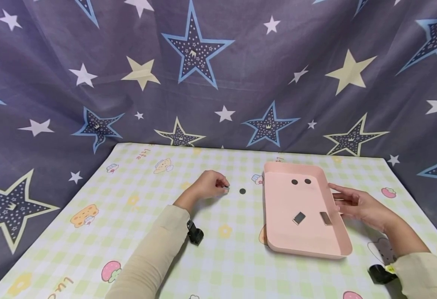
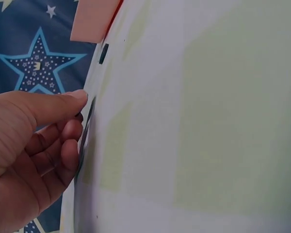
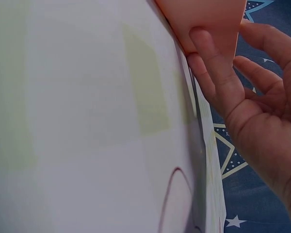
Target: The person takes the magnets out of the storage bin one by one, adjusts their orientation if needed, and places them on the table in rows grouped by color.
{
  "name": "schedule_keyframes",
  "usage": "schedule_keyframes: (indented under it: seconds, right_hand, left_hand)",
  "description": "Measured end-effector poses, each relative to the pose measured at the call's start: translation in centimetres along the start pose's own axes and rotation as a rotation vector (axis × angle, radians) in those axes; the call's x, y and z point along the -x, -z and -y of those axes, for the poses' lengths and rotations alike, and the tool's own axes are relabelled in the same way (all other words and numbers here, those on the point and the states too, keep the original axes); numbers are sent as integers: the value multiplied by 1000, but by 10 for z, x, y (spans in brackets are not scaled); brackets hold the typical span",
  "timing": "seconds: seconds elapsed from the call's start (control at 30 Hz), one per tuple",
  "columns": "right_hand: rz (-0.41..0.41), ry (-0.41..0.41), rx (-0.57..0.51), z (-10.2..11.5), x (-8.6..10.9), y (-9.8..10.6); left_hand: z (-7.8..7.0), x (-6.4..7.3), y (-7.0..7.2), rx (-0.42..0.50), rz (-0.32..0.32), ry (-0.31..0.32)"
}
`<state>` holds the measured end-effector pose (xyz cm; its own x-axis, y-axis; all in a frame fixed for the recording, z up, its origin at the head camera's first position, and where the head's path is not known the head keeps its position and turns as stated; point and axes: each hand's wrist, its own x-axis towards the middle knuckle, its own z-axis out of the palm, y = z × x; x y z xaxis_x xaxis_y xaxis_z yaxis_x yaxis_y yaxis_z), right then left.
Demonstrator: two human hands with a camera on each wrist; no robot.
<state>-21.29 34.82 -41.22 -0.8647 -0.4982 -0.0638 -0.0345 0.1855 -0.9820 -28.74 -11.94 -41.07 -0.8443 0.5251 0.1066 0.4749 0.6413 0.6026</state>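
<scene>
My left hand [image 1: 211, 185] is low over the tablecloth, left of a pink tray [image 1: 285, 245]. Its thumb and index finger pinch a small dark piece, mostly hidden; only a dark sliver shows in the left wrist view. Just to the right lies a flat, round black disc [image 1: 242, 191]. Against the tray's right wall, my right hand [image 1: 365, 208] rests with extended fingers touching the outside. Two black discs [image 1: 301, 182] lie toward the tray's far end. Nearer are a dark rectangular piece with a shiny edge [image 1: 299, 218] and a brownish rectangular one [image 1: 325, 219].
A checked green-and-white cloth [image 1: 218, 257] with cartoon prints covers the table. Behind it hangs a dark curtain [image 1: 240, 83] patterned with stars. Black wrist cameras [image 1: 194, 233] are strapped at both sleeves.
</scene>
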Motion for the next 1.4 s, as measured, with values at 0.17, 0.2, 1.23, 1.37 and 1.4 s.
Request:
schedule_keyframes:
  seconds: [0.17, 0.2, 1.23, 1.37, 1.4]
  right_hand:
    - [1, 3, 3, 1, 0, 0]
    - [0, 1, 4, 1, 0, 0]
    - [11, -10, -5, 4, -2, 2]
    - [41, 12, -27, 4, -1, 3]
    - [45, 16, -35, 3, -1, 3]
  left_hand:
    - [2, -3, -2, -52, 12, -12]
    - [2, -3, -2, -61, 13, -15]
    - [-8, -5, 8, 153, -62, 62]
    - [-10, -7, 8, 160, -81, 59]
    - [-10, -7, 8, 163, -83, 58]
